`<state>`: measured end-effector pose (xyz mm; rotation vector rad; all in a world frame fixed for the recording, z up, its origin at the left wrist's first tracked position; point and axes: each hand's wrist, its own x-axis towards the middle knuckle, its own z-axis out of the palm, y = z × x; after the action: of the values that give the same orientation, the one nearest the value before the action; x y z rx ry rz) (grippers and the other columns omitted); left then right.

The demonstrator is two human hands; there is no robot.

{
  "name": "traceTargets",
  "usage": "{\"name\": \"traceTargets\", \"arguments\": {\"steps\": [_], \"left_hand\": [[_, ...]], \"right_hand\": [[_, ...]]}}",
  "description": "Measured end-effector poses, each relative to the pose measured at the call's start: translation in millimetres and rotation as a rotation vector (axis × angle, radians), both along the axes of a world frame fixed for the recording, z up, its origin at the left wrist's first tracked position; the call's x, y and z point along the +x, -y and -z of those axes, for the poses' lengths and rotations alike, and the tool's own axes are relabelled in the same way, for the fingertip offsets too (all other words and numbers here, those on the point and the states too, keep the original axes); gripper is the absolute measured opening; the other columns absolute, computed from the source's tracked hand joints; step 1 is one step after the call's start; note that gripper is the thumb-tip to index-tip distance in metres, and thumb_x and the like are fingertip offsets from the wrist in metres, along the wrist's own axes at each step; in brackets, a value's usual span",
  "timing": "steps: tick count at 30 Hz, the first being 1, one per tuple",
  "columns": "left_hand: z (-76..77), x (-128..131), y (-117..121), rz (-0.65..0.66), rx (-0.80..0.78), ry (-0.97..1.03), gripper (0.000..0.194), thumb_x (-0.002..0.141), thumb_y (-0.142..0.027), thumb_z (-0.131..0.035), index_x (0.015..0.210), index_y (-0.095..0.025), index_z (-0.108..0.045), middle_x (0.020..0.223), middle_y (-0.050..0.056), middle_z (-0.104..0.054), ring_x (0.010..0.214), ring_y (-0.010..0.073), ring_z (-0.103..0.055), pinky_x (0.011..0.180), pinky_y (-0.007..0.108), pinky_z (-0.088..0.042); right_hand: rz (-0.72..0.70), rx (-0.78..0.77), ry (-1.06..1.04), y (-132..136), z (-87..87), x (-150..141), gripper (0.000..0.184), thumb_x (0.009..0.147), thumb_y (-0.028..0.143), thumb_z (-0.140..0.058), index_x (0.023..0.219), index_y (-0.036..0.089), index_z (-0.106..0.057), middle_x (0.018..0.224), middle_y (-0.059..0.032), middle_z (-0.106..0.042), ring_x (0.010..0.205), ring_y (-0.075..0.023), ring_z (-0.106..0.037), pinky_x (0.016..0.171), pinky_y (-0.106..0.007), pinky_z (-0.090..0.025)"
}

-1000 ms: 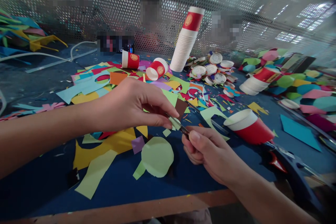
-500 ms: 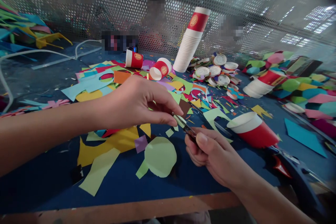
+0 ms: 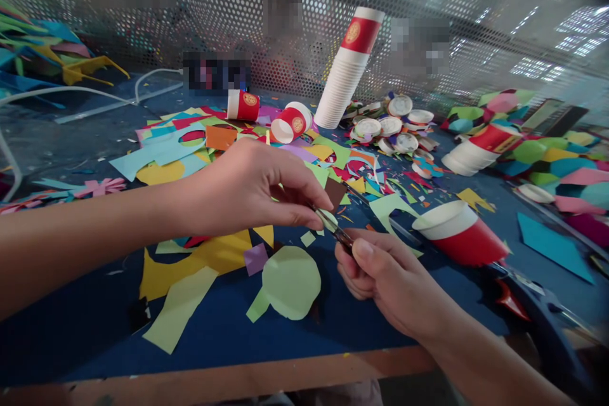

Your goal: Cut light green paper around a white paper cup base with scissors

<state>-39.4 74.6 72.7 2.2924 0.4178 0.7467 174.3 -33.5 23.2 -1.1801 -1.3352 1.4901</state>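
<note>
My right hand [image 3: 380,273] is closed around a pair of scissors [image 3: 342,238], with the handles mostly hidden in the fingers. Their narrow blades point up and left toward my left hand [image 3: 247,187]. Thumb and forefinger of that hand pinch a small pale green paper piece [image 3: 329,220], which lies against the blades. Just below, a rounded pale green paper cutout [image 3: 292,282] lies flat, touching a short green strip [image 3: 258,305]. Close by are a small purple square [image 3: 255,259], a yellow offcut [image 3: 200,266] and a longer pale green strip [image 3: 183,311].
Paper scraps and a tall leaning stack of paper cups [image 3: 345,73] stand behind my hands. At right lie a red-and-white cup [image 3: 461,235], a dark blue glue gun [image 3: 542,317] and a blue paper piece [image 3: 554,247]. The brown table edge [image 3: 228,374] runs along the front.
The whole view has shifted slightly, so everything appears a little further right. Both hands keep nearly the same pose, the green piece still pinched at the scissors.
</note>
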Motion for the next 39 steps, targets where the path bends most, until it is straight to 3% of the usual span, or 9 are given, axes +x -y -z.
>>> {"name": "traceTargets", "arguments": {"steps": [18,24,30,34,39], "left_hand": [[-2.8,-1.0,0.4,0.016,0.008,0.015,0.011,0.082,-0.019,-0.081,0.092,-0.017,-0.083,0.083,-0.002,-0.08,0.07,0.0075,-0.072,0.061,0.009,-0.051],[-4.1,-3.6,-1.2,0.011,0.027,0.02,0.011,0.082,-0.02,-0.082,0.093,-0.021,-0.083,0.085,-0.003,-0.081,0.074,0.0096,-0.075,0.064,0.011,-0.054],[-7.2,-9.3,-4.5,-0.048,0.118,0.087,0.011,0.084,-0.023,-0.082,0.095,-0.022,-0.083,0.086,0.0,-0.08,0.074,0.012,-0.074,0.067,0.017,-0.056],[-0.2,-7.5,-9.5,-0.029,0.161,0.082,0.01,0.083,-0.02,-0.083,0.093,-0.019,-0.082,0.089,0.003,-0.081,0.08,0.0124,-0.074,0.07,0.016,-0.056],[22.3,1.3,-12.5,0.061,0.226,0.025,0.012,0.084,-0.019,-0.084,0.096,-0.018,-0.082,0.099,0.005,-0.081,0.09,0.0141,-0.075,0.08,0.019,-0.055]], "right_hand": [[-0.006,0.004,0.017,-1.4,1.3,3.0,0.06,0.088,0.07,-0.066,0.062,0.02,-0.047,0.05,0.0074,-0.033,0.044,-0.0055,-0.025,0.041,-0.021,-0.018],[-0.035,-0.042,-0.089,-1.2,0.2,2.4,0.057,0.087,0.07,-0.067,0.068,0.017,-0.055,0.048,0.0108,-0.025,0.043,-0.0049,-0.017,0.043,-0.023,-0.013],[0.053,-0.06,-0.186,1.0,0.5,2.9,0.055,0.09,0.066,-0.063,0.065,0.017,-0.057,0.045,0.0098,-0.026,0.041,-0.0054,-0.017,0.044,-0.024,-0.014],[0.109,-0.047,-0.263,0.7,-3.4,1.9,0.054,0.089,0.066,-0.065,0.064,0.019,-0.057,0.043,0.0106,-0.024,0.039,-0.0056,-0.015,0.042,-0.023,-0.016],[0.259,0.033,-0.285,-0.1,-10.0,-0.1,0.057,0.083,0.072,-0.069,0.064,0.019,-0.057,0.042,0.0102,-0.024,0.039,-0.0058,-0.016,0.042,-0.021,-0.02]]}}
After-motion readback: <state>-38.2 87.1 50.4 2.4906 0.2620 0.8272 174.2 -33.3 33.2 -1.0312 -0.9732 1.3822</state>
